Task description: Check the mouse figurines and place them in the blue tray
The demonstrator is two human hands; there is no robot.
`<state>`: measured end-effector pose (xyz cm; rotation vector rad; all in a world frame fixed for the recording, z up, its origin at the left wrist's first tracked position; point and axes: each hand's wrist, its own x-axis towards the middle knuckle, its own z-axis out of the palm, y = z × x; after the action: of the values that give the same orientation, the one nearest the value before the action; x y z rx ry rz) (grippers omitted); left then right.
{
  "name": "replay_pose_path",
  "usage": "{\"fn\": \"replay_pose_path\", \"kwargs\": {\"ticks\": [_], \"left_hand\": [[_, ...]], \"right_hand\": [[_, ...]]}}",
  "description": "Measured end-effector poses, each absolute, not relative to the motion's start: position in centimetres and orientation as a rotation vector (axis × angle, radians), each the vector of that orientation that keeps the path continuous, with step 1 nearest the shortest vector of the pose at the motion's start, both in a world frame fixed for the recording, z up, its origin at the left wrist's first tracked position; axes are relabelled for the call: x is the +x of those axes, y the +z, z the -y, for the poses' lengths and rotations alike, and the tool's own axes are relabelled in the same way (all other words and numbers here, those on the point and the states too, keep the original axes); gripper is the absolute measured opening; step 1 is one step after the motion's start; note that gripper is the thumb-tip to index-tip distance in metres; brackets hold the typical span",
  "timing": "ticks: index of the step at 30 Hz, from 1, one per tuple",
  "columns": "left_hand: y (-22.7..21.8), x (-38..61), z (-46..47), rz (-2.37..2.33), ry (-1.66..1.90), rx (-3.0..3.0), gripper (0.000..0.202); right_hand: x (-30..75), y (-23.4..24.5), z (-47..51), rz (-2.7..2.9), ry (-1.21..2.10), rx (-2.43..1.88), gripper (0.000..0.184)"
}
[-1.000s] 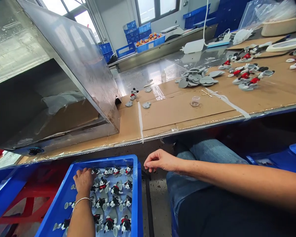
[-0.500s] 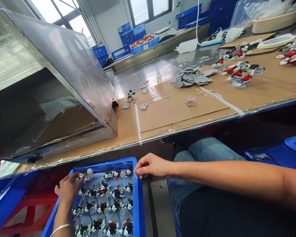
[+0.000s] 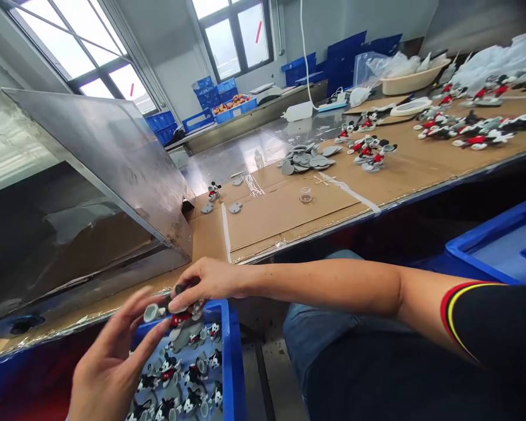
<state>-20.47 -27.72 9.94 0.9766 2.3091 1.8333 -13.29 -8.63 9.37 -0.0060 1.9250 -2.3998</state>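
Observation:
My right hand reaches across my lap and pinches a mouse figure with red shorts on a grey base, above the blue bin. My left hand is raised beside it with fingers spread, fingertips touching the grey end of the same figure. The bin below holds several black, white and red mouse figures in rows. The left hand is blurred by motion.
A cardboard-covered bench runs ahead, with grey bases, more figures and a small clear cup. A steel hood stands at left. Another blue bin sits at right. My jeans-clad knee is below.
My left hand lifted a figure out of the bin and my right hand moved left to pinch it. The view tilted up and swung left.

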Motion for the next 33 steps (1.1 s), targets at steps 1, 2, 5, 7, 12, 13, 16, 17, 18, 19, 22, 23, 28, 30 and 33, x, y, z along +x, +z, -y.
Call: {"fn": "replay_pose_path", "kwargs": {"ticks": [1,2,5,7,12,13,16,17,18,19,22,23,28,30,33], "left_hand": [[9.7,-20.0,27.4,-2.221,1.995,0.822,0.071],[9.3,-19.6,26.9,-2.135,2.104,0.670,0.074],[7.5,-18.2,25.4,-1.849,2.208,0.291,0.057],[6.5,-17.1,24.2,-1.674,2.284,0.283,0.048],[5.7,-14.9,22.3,-1.678,2.381,0.467,0.043],[5.7,-14.8,22.3,-1.711,2.368,0.476,0.042],[5.6,-14.6,22.7,-1.784,2.326,0.496,0.041],[5.6,-14.5,22.9,-1.804,2.317,0.487,0.042],[5.5,-14.5,23.0,-1.816,2.308,0.471,0.043],[5.5,-14.4,23.2,-1.819,2.297,0.454,0.043],[5.3,-14.2,23.2,-1.803,2.283,0.422,0.043],[5.2,-14.1,23.1,-1.792,2.290,0.427,0.042],[5.0,-13.8,22.2,-1.723,2.466,0.496,0.043],[5.1,-13.6,21.8,-1.726,2.537,0.491,0.046],[5.1,-13.3,21.5,-1.729,2.556,0.486,0.044]], "right_hand": [[-13.0,9.4,8.3,-1.833,-2.486,0.051,0.013],[-12.6,9.3,8.0,-1.769,-2.548,0.092,0.011],[-11.7,9.3,7.5,-1.545,-2.699,0.180,0.015],[-11.3,9.2,7.4,-1.449,-2.756,0.218,0.016],[-11.1,8.7,6.9,-1.443,-2.776,0.247,0.015],[-11.1,8.6,6.7,-1.478,-2.764,0.242,0.017],[-11.0,8.8,6.0,-1.609,-2.706,0.200,0.027],[-11.0,9.0,5.7,-1.654,-2.678,0.180,0.030],[-11.0,9.1,5.5,-1.698,-2.649,0.162,0.031],[-10.9,9.2,5.2,-1.739,-2.618,0.145,0.032],[-10.8,9.4,4.8,-1.843,-2.549,0.101,0.036],[-10.8,9.4,4.7,-1.870,-2.536,0.086,0.037],[-10.8,9.7,5.0,-1.913,-2.543,0.008,0.043],[-10.7,9.9,5.2,-1.912,-2.556,-0.010,0.043],[-10.4,10.3,5.3,-1.940,-2.557,-0.011,0.042]]}}
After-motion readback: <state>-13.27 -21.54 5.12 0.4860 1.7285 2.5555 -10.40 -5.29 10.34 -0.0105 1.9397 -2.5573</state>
